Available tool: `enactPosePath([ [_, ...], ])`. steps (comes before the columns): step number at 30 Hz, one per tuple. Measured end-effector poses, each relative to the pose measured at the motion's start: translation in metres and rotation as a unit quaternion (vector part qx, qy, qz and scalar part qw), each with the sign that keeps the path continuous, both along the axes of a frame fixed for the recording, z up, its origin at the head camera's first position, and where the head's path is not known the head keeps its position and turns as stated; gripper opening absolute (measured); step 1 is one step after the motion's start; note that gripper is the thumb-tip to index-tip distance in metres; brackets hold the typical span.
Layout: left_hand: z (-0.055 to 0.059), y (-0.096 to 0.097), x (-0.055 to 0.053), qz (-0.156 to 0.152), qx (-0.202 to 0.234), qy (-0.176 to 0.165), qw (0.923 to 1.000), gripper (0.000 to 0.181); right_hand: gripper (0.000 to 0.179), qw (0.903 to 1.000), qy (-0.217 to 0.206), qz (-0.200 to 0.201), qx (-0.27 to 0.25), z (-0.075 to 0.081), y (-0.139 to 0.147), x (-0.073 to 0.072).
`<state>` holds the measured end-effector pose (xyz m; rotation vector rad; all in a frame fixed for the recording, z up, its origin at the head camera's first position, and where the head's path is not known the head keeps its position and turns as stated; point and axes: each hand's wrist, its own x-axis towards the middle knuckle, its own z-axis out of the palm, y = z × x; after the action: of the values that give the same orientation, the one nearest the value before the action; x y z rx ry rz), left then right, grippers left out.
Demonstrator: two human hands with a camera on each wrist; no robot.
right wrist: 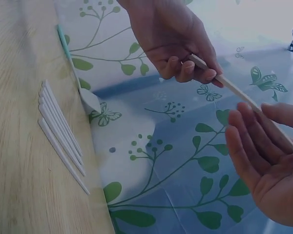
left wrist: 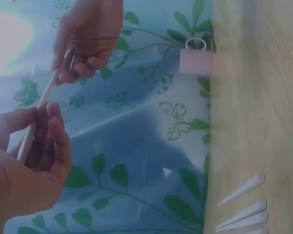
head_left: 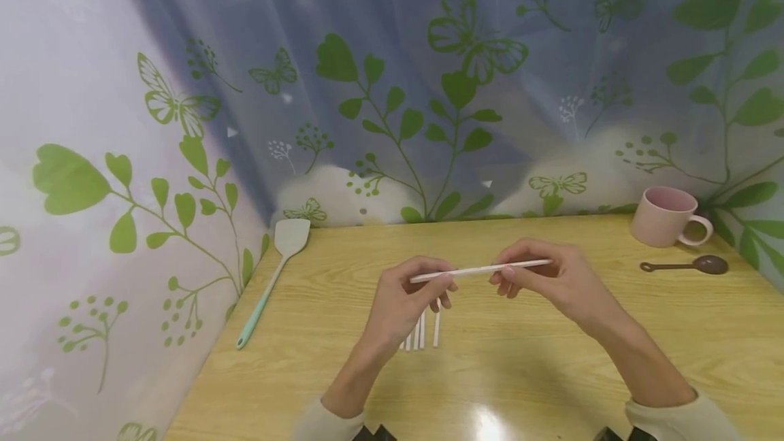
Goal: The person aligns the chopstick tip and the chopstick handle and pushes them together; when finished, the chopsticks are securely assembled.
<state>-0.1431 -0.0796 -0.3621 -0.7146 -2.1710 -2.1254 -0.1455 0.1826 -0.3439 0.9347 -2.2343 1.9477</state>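
Both hands hold one white chopstick (head_left: 474,271) nearly level above the wooden table. My left hand (head_left: 401,298) pinches it near the thicker end, thumb against fingers. Toward the thinner end, my right hand (head_left: 566,284) pinches it between thumb and fingertips, as the right wrist view also shows. Below the left hand, several more white chopsticks (right wrist: 62,119) lie side by side on the table, one set slightly apart from the others. In the head view, the left hand hides their far ends.
A spatula (head_left: 269,295) with a mint-green handle lies at the table's left edge. At the back right stands a pink mug (head_left: 658,220), with a dark brown spoon (head_left: 710,264) in front of it. Leaf-and-butterfly sheeting (head_left: 392,121) hangs behind the table (head_left: 551,386).
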Motion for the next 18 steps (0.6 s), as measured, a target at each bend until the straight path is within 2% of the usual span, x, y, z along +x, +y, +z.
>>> enactPosePath([
  [5, -0.0009, 0.0030, -0.0008, -0.022, 0.014, 0.007, 0.9997, 0.018, 0.014, 0.9996, -0.016, 0.013, 0.017, -0.0023, -0.0027, -0.0019],
  [18, -0.0035, 0.0086, 0.0016, -0.027, 0.012, 0.013, 0.9995, 0.017, 0.013, 0.9992, -0.009, 0.034, -0.017, -0.0061, -0.0046, -0.0007],
])
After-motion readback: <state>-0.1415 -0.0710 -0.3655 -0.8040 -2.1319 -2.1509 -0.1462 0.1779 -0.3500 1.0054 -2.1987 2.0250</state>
